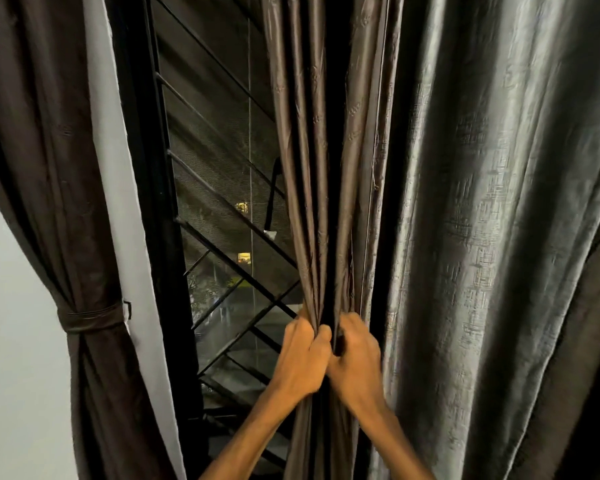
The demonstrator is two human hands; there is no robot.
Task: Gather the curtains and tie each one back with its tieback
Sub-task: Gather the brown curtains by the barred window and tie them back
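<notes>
Hands come first, low in the middle of the view, side by side and touching. Left hand (303,351) has its fingers curled tight round a bunch of folds of the brown curtain (309,168), thumb pressed against the cloth. Right hand (355,355) sits just beside it, fingers likewise curled into the same bunch from the other side — both grip the gathered cloth at one height, with the forearms rising from the bottom edge of the view. Above the grip the brown curtain runs up in narrow pleats to the top of the frame; below it the folds hang down between the two wrists.

Just to the right hangs a wider grey curtain (482,220) with a woven sheen, loose and ungathered, filling the right side.

Over on the left, a second brown curtain (49,150) is already drawn in at the waist by a tieback (90,318), a dark band wrapped round it and reaching a small hook (128,308) on the pale wall strip (118,168) beside it.

Farther back, between the two brown curtains, stands the window (215,168) — a dark frame with slanting metal bars and a mesh screen. A black strap (272,195) dangles by the gathered curtain's left edge. Beyond the mesh it is dark outside, with a few yellow lit windows (244,258) and some foliage.
</notes>
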